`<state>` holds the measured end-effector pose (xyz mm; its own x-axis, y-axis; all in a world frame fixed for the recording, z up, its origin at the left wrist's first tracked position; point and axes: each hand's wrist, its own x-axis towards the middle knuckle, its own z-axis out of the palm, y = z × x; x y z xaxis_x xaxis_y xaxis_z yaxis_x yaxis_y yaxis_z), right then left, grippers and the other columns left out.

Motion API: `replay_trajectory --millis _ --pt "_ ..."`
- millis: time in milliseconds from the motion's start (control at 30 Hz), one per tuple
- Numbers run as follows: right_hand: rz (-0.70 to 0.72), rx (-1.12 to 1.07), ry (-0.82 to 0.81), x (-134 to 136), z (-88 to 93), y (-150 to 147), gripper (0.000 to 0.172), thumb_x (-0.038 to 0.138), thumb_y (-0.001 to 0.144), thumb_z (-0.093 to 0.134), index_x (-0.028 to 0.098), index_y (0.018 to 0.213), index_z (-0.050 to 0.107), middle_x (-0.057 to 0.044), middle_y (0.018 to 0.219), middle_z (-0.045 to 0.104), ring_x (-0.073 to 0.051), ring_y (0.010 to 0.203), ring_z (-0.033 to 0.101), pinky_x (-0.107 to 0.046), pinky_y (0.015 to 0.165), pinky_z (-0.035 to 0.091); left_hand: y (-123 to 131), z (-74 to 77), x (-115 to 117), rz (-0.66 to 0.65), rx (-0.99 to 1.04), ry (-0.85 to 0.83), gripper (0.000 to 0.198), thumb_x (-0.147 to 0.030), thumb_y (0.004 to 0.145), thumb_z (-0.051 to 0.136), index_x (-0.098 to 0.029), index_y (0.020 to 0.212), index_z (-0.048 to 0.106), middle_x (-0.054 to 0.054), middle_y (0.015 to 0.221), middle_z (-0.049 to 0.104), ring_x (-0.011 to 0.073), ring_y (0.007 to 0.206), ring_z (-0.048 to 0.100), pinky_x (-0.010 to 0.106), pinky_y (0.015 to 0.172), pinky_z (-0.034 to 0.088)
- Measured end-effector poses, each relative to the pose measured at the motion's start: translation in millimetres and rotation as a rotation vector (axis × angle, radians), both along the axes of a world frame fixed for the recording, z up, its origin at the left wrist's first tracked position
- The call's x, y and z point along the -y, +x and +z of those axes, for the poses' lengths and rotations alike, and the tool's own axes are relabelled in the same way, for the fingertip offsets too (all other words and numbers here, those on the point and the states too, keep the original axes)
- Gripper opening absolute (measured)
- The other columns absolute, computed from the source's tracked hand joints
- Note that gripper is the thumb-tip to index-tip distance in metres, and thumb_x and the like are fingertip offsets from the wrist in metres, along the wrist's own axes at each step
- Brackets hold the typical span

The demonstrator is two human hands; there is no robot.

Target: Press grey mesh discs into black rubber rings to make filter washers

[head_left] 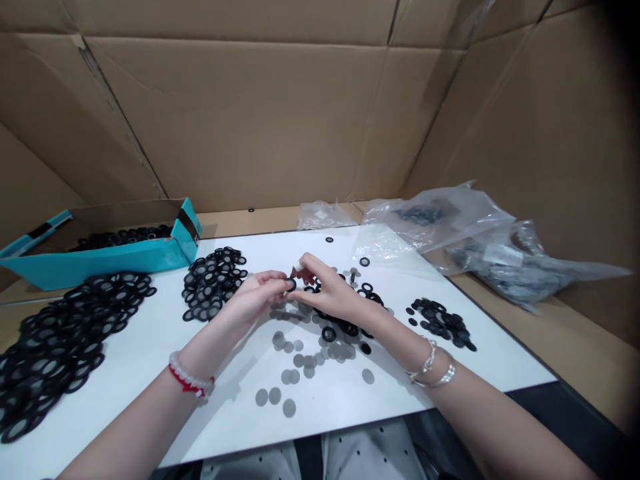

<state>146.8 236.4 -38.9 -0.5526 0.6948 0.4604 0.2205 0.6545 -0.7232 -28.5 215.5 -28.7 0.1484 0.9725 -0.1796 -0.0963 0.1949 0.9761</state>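
My left hand [257, 293] pinches a small black ring [291, 285] between thumb and fingers above the middle of the white board. From the other side my right hand [327, 287] meets the same ring, its thumb at the lower edge and its bent fingers close above. Whether a disc sits in the ring is too small to tell. Below and behind my right hand lies a loose pile of black rings [345, 327], partly hidden by it. Thin grey mesh-like discs [289, 408] are scattered on the board in front of my hands.
A white board [225, 407] covers the table. Left are two heaps of rings with grey centres [60, 340] [213, 283] and a blue-edged carton [100, 263]. Small black pieces [443, 320] lie right, beside plastic bags [515, 267]. Cardboard walls [250, 120] stand behind.
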Motion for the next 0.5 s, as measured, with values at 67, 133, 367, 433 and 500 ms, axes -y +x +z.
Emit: replay_trajectory --millis 67,133,367,433,500 --pt "-0.02 0.063 -0.056 -2.1 0.1 3.6 0.027 0.036 0.078 0.066 0.021 0.089 0.045 -0.001 0.088 0.046 -0.014 0.075 0.044 -0.027 0.067 0.039 -13.2 2.0 -6.4 0.008 -0.26 0.075 0.02 -0.026 0.059 0.075 -0.018 0.071 0.061 -0.001 0.057 0.06 0.0126 0.051 0.051 0.024 0.052 0.035" --pt "-0.007 0.148 -0.138 -5.5 1.2 8.7 0.025 0.038 0.08 0.063 0.02 0.089 0.049 -0.001 0.087 0.048 -0.015 0.074 0.046 -0.028 0.066 0.039 -30.2 2.7 -13.4 0.045 -0.572 0.208 0.015 -0.026 0.062 0.071 -0.02 0.07 0.06 0.001 0.061 0.062 0.0164 0.055 0.054 0.026 0.053 0.035" --pt "0.156 -0.038 -0.437 43.6 44.8 -2.3 0.023 0.013 0.077 0.05 0.023 0.097 0.049 -0.005 0.099 0.053 -0.017 0.085 0.051 -0.031 0.071 0.045 -61.1 -18.5 -24.1 0.386 -1.235 0.573 0.026 -0.02 0.069 0.057 -0.017 0.095 0.062 0.015 0.101 0.057 0.0366 0.104 0.047 0.045 0.09 0.036" --pt "0.095 -0.163 -0.448 77.0 72.8 -10.6 0.035 0.006 0.069 0.047 0.027 0.097 0.048 -0.004 0.095 0.052 -0.019 0.087 0.051 -0.032 0.07 0.046 -55.0 -15.6 -24.6 0.424 -1.223 0.607 0.03 -0.018 0.071 0.055 -0.017 0.1 0.059 0.015 0.108 0.052 0.0365 0.11 0.043 0.047 0.093 0.035" --pt "0.11 -0.183 -0.353 104.6 98.7 -11.3 0.038 0.005 0.064 0.05 0.03 0.094 0.048 -0.004 0.089 0.052 -0.021 0.081 0.051 -0.036 0.068 0.046 -45.0 0.1 -20.1 0.441 -1.136 0.676 0.028 -0.017 0.073 0.054 -0.019 0.101 0.058 0.014 0.11 0.051 0.0361 0.11 0.043 0.047 0.094 0.035"
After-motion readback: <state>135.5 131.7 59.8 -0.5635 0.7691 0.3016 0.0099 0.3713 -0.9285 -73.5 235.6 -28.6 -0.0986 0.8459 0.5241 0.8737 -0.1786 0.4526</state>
